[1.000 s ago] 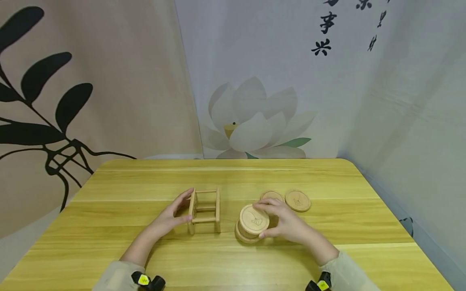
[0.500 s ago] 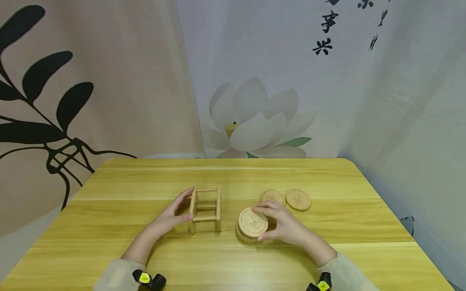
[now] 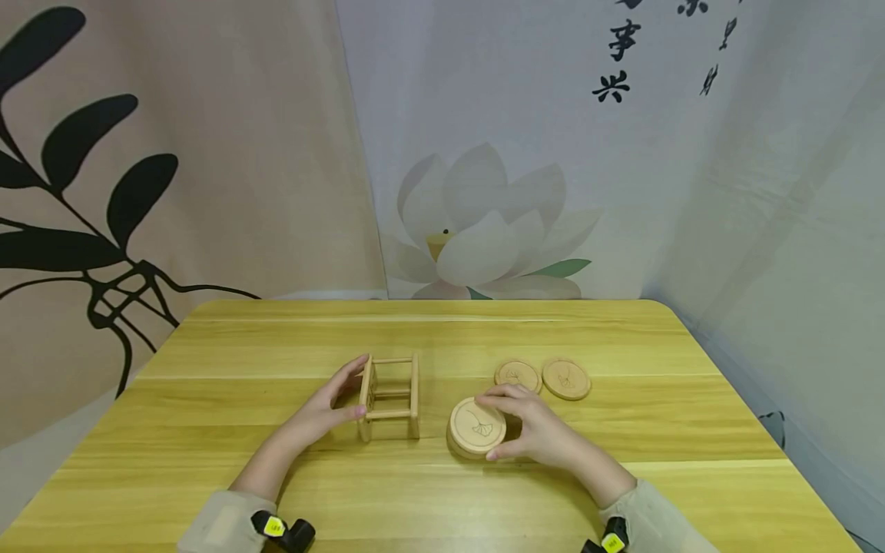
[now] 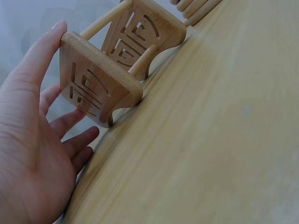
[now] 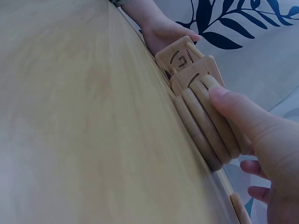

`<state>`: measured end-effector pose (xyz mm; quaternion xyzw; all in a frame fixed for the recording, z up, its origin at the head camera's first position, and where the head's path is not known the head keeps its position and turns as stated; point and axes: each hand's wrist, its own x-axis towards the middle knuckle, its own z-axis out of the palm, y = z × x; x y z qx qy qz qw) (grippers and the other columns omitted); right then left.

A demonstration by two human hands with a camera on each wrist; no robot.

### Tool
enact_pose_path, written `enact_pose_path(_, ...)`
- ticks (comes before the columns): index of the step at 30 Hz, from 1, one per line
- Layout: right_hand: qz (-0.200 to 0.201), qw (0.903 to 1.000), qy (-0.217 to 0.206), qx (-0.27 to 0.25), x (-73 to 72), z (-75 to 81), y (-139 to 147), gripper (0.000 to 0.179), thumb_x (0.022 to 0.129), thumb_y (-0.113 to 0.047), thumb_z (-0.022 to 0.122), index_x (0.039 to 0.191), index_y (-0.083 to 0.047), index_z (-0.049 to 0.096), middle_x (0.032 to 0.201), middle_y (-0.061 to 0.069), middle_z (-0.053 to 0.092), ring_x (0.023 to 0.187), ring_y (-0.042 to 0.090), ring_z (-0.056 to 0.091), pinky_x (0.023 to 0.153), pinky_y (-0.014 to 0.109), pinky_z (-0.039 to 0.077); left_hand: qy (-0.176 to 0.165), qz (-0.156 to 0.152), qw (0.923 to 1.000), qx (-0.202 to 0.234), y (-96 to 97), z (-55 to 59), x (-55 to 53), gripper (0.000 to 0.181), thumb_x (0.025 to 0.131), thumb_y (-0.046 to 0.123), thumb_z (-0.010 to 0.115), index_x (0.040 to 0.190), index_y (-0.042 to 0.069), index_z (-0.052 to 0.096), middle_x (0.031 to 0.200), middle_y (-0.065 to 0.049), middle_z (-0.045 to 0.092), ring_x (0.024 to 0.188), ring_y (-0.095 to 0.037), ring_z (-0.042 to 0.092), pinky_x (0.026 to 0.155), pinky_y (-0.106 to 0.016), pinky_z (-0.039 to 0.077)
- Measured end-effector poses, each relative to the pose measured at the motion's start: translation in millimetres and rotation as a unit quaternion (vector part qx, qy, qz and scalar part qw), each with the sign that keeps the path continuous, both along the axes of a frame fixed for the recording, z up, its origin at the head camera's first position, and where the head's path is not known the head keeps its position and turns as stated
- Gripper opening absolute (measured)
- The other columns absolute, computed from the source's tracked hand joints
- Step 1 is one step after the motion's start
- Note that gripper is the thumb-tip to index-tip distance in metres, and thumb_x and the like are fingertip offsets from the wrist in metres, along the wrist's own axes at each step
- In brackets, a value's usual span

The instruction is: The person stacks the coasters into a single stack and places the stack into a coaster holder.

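Observation:
A wooden coaster rack, two end panels joined by rods, stands on the table. My left hand spans its left panel, thumb on the near edge and forefinger at the far edge. In the left wrist view, cut-out patterns mark the panel, and the lower fingers hang loose. To the right is a stack of round wooden coasters. My right hand pinches the top coaster, engraved with a leaf, between thumb and fingers; it lies flat on the stack. The rack holds no coasters.
Behind the right hand, two more coasters lie flat: one partly covered by the fingers, another beside it. The wooden table has its far edge against a printed cloth backdrop.
My right hand has brought the top coaster slightly left and down, so it now lies level and lined up on the stack. The left hand and rack have stayed put.

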<state>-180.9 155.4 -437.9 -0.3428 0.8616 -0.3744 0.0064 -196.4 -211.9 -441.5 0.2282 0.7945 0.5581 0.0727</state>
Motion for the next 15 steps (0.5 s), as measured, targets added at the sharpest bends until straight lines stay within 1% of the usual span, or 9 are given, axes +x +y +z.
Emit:
enact_pose_path(3, -0.002, 1.0, -0.002, 0.004, 0.0, 0.5, -0.7, 0.079, 0.058, -0.041, 0.08, 0.128, -0.018, 0.051, 0.127, -0.006, 0.045, 0.118, 0.017, 0.036, 0.096, 0.047, 0.029, -0.004, -0.003, 1.0, 0.003, 2.7, 10.5, 5.0, 0.073, 0.086, 0.006, 0.058, 0.145, 0.017, 0.016, 0.142, -0.018, 0.023, 0.123, -0.043, 0.025, 0.095, -0.063, 0.017)
enact_pose_path(6, -0.004, 1.0, -0.004, 0.007, 0.1, 0.8, -1.1, 0.079, 0.058, -0.043, 0.079, 0.128, -0.018, 0.051, 0.127, -0.005, 0.045, 0.117, 0.018, 0.036, 0.096, 0.047, 0.029, -0.007, -0.004, 1.0, 0.002, 4.8, 18.9, 9.2, 0.072, 0.087, 0.005, 0.057, 0.145, 0.014, 0.016, 0.141, -0.019, 0.023, 0.123, -0.044, 0.024, 0.095, -0.063, 0.017)
enact_pose_path(9, -0.005, 1.0, -0.005, 0.006, 0.6, 1.4, -1.5, 0.079, 0.058, -0.043, 0.079, 0.128, -0.019, 0.051, 0.127, -0.005, 0.045, 0.117, 0.018, 0.036, 0.096, 0.048, 0.029, -0.008, -0.004, 1.0, 0.001, 5.5, 20.9, 10.2, 0.072, 0.087, 0.005, 0.057, 0.145, 0.015, 0.016, 0.142, -0.019, 0.023, 0.124, -0.044, 0.024, 0.095, -0.062, 0.017)
enact_pose_path(15, -0.009, 0.9999, -0.008, 0.011, 1.5, 0.8, -2.0, 0.078, 0.059, -0.041, 0.08, 0.128, -0.022, 0.05, 0.128, -0.008, 0.044, 0.118, 0.017, 0.036, 0.096, 0.047, 0.03, -0.007, -0.005, 1.0, 0.002, 5.2, 20.1, 9.9, 0.072, 0.086, 0.007, 0.059, 0.145, 0.016, 0.017, 0.142, -0.019, 0.023, 0.124, -0.044, 0.024, 0.095, -0.063, 0.017)
